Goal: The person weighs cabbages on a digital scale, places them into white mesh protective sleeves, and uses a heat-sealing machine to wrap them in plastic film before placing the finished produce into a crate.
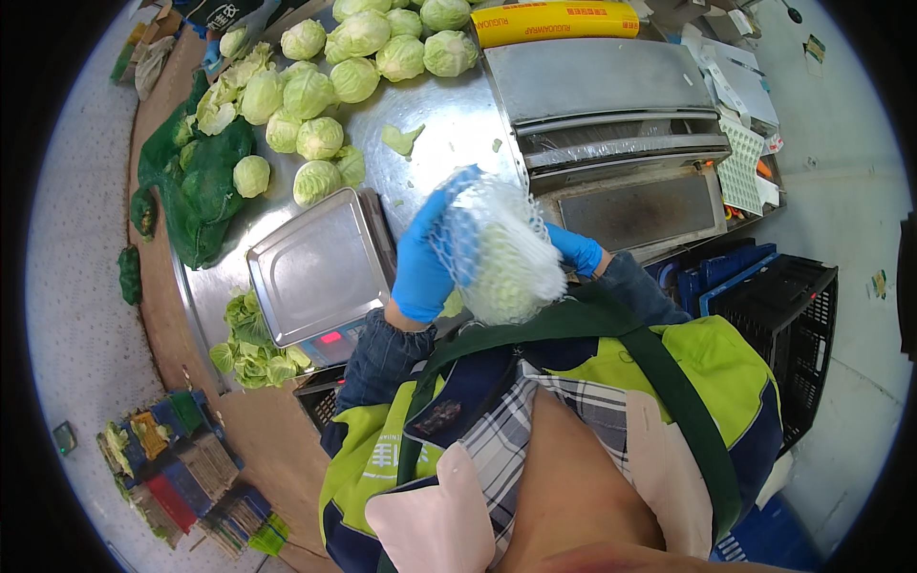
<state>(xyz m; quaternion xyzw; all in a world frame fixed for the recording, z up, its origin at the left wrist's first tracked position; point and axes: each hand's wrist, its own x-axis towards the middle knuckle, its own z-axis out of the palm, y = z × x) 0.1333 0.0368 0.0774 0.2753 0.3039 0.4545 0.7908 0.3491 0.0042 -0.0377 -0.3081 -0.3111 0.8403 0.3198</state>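
A pale green cabbage (505, 261) in a white foam net sleeve (541, 251) is held close before my chest. My left hand (423, 265), in a blue glove, grips its left side; blue glove shows through the mesh, and I cannot tell whether those fingers are inside or behind it. On the other side my right hand (577, 249), also gloved in blue, holds the sleeve, its fingertips hidden behind it. Left of my hands stands a weighing scale with a bare steel pan (315, 268) and a lit red display (330, 337). Loose leaf pieces (402, 140) lie on the steel table (458, 114).
Several bare cabbages (308, 93) cover the table's far left, beside a green mesh sack (208, 193). A wrapping machine (609, 86) with a yellow film roll (559, 23) stands right. Trimmed leaves (254, 344) lie by the scale. Black crates (781, 322) stand lower right. Another person's gloved hand (212, 54) shows far left.
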